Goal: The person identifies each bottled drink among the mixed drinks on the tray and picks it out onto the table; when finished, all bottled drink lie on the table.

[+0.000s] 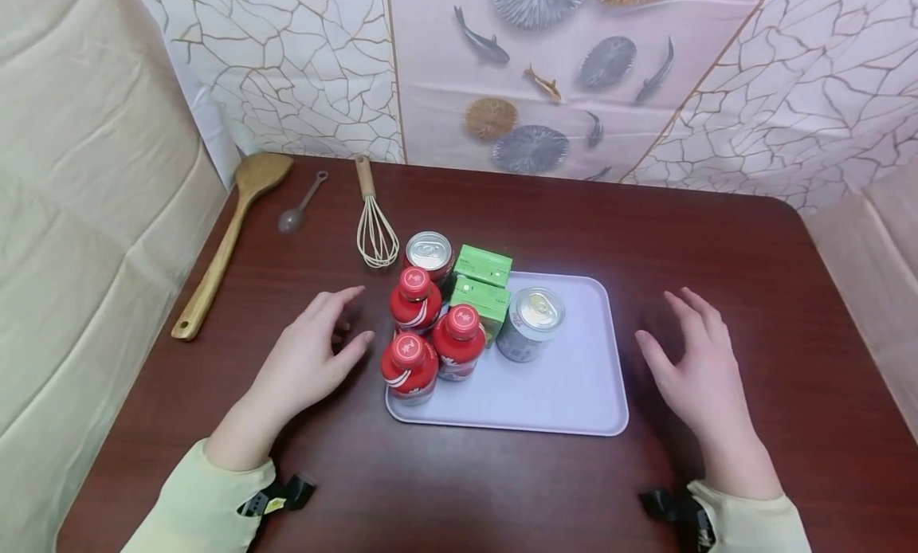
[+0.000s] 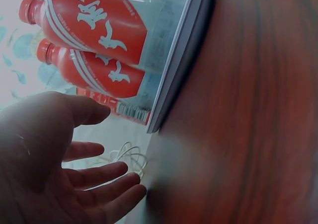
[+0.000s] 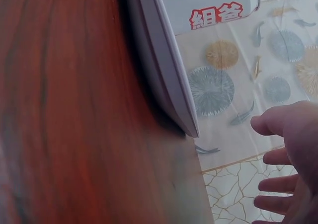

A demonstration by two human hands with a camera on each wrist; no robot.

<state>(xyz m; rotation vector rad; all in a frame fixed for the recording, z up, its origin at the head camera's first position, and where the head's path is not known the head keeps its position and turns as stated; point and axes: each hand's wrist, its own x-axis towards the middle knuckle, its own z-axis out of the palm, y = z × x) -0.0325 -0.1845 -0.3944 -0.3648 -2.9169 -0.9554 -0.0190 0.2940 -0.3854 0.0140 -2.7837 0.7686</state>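
Note:
A pale lilac tray (image 1: 574, 402) stands on the dark wooden table. Three red-labelled bottles (image 1: 460, 338) with red caps, two green cartons (image 1: 482, 300) and a silver-topped white can (image 1: 531, 326) crowd its left and middle. A dark red can (image 1: 429, 254) stands at its back left corner; its base is hidden. My left hand (image 1: 308, 350) is beside the tray's left edge, apart from the bottles, its fingers relaxed and holding nothing. Off the tray's right edge, my right hand (image 1: 696, 366) has its thumb and fingers spread, likewise holding nothing. In the right wrist view the white can (image 3: 213, 5) shows lettering.
Along the left side of the table lie a wooden spatula (image 1: 222, 254), a small measuring spoon (image 1: 297, 210) and a whisk (image 1: 373, 218) with a wooden handle. A patterned cloth (image 1: 531, 83) hangs behind the table's far edge.

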